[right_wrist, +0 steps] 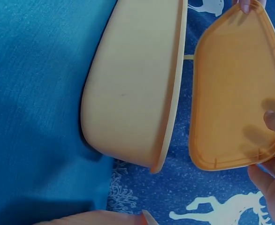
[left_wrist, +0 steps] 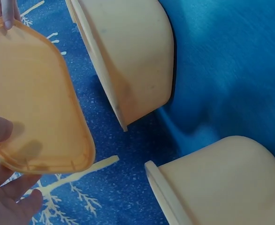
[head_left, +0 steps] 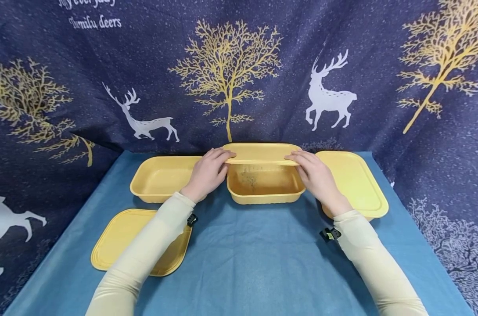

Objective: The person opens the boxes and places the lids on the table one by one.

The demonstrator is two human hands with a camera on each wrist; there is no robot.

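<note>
Held lid (head_left: pixel 261 153) is hovering over the back part of ctr box (head_left: pixel 266 199); wrist views are showing a gap btwn lid edge & box rim, i.e. not touching. L hand (head_left: pixel 208 173) is pinching lid's L end, R hand (head_left: pixel 318 175) its R end, thumb & fingers on opp. faces.

Room: L box (head_left: pixel 153 199) is sitting just beside L hand, lidded box (head_left: pixel 353 180) near R hand; only narrow strips of cloth are showing btwn these & ctr box. Wider stretch of blue cloth (head_left: pixel 258 263) is running in front of ctr box, btwn forearms. Loose lid (head_left: pixel 118 239) is lying flat front-L, partly hidden by L forearm. Backdrop (head_left: pixel 262 87) is hanging close behind.

Materials: boxes & lids are looking like smooth yellow plastic, rounded-rect. outlines. Box walls are curving in twd base, rims flaring out. Held lid's underside is showing a raised border & finger shadows. Dark speckled patch is marking ctr box's inner back wall. Cloth's looking matte, slightly wrinkled; backdrop's navy fabric w/ gold trees, white deer.
</note>
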